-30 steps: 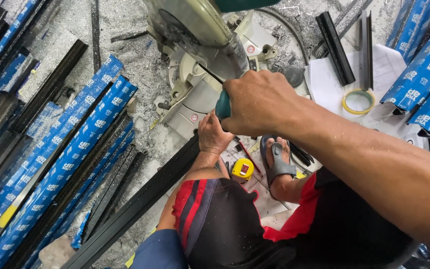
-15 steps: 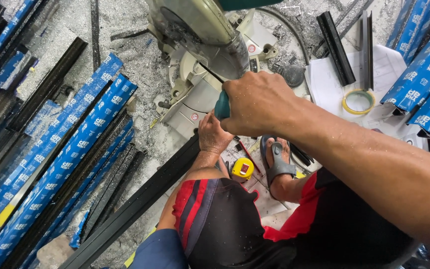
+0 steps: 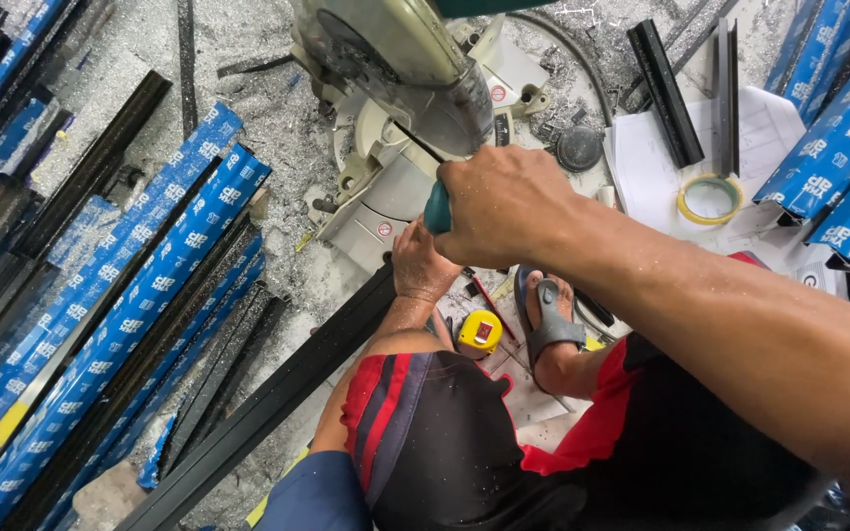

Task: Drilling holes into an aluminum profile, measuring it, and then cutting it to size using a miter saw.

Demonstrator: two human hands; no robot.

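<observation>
My right hand [image 3: 504, 206] is closed around the teal handle [image 3: 437, 208] of a grey mitre saw [image 3: 400, 69], whose blade guard hangs over the saw's white base [image 3: 376, 211]. My left hand [image 3: 423, 265] lies flat on the end of a long black metal profile [image 3: 277, 393], where it meets the saw base. The profile runs diagonally down to the lower left. Below the hands are my knee in dark shorts with red stripes [image 3: 425, 433] and a foot in a grey sandal [image 3: 546, 329].
A yellow tape measure [image 3: 480, 332] lies on the floor by my left wrist. Blue-wrapped profiles [image 3: 140, 285] are stacked at left and at the upper right [image 3: 843, 128]. Short black offcuts [image 3: 664, 90], a roll of tape [image 3: 708, 199] and paper sheets lie at right. Metal shavings cover the floor.
</observation>
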